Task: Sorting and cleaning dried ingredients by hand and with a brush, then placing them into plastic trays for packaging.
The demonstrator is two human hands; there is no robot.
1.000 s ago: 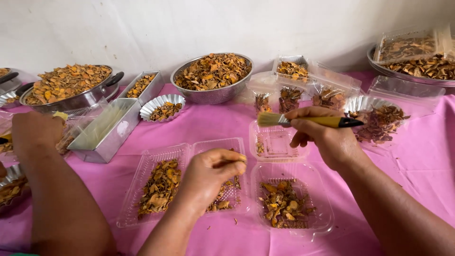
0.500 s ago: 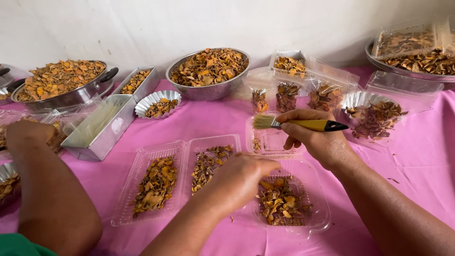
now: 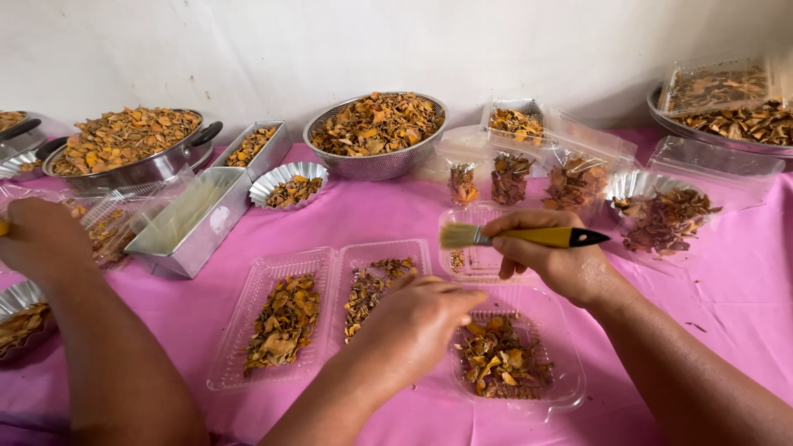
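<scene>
Your right hand grips a yellow-handled brush level above a clear tray. Your left hand, fingers curled downward, rests between trays of dried orange chips; whether it holds anything is unclear.

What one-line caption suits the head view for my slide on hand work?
Right hand holds a yellow-handled brush over clear plastic trays of dried orange chips; left hand reaches in.

Both hands held low over the pink surface

The right hand is closed around a brush handle; the left hand is curled, palm down, just beside it.
</scene>
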